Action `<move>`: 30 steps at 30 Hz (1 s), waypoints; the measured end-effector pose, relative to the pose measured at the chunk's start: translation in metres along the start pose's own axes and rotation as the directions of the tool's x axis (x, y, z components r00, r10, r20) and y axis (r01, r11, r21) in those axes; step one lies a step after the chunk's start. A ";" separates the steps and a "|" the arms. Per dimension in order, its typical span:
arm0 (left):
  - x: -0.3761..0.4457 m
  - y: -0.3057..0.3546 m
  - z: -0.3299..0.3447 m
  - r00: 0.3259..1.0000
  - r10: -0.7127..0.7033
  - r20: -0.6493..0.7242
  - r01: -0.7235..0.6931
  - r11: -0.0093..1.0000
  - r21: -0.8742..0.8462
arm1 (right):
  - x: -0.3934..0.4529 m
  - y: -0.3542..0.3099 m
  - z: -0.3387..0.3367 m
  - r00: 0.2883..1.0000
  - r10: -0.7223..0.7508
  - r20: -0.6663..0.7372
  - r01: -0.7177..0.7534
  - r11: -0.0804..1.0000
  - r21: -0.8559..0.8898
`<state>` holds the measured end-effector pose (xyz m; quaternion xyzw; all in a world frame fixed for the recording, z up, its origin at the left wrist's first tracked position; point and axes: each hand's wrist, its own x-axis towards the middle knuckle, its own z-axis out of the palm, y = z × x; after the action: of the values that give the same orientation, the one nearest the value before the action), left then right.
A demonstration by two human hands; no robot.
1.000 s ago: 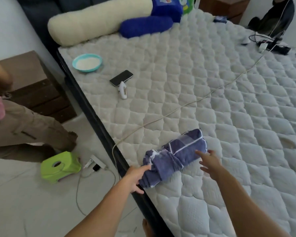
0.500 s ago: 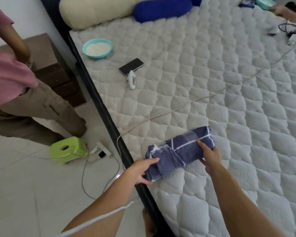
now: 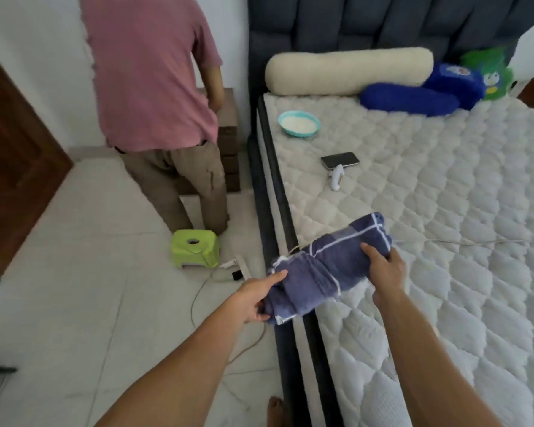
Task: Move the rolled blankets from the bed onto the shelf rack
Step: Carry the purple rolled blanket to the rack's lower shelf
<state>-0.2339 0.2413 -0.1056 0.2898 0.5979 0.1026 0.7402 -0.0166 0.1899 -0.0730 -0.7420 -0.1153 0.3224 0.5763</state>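
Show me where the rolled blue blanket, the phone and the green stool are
rolled blue blanket (image 3: 327,266), head view, on the middle of the roll between the two hands.
phone (image 3: 340,160), head view, on the centre of its dark screen.
green stool (image 3: 195,246), head view, on its top, just below the hole.

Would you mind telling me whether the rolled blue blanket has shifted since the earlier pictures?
Yes. The rolled blue blanket has come toward the dark bed-frame edge: its left end now overhangs it, gripped by the left hand and right hand.
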 end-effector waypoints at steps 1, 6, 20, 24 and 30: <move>-0.014 -0.006 -0.021 1.000 0.019 -0.023 -0.021 0.998 -0.057 | -0.016 -0.004 0.020 0.998 -0.042 0.049 0.043 0.999 -0.025; -0.094 -0.053 -0.136 0.983 0.059 -0.174 -0.108 0.951 -0.290 | -0.117 -0.007 0.123 0.909 -0.184 0.374 0.249 0.959 -0.135; -0.257 -0.273 -0.377 0.730 -0.161 -0.664 -0.416 0.667 -0.618 | -0.430 0.092 0.322 0.262 -0.095 0.960 0.558 0.827 -0.070; -0.284 -0.323 -0.430 0.642 -0.282 -0.713 -0.475 0.583 -0.659 | -0.512 0.120 0.376 0.029 0.018 0.999 0.580 0.814 -0.032; -0.307 -0.360 -0.497 0.580 -0.404 -0.707 -0.596 0.381 -0.707 | -0.625 0.149 0.458 -0.219 0.108 0.970 0.598 0.800 0.047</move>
<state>-0.8543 -0.0511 -0.1089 -0.2118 0.6751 0.5840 0.3979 -0.8050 0.1626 -0.0538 -0.2982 -0.7328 0.5951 0.1410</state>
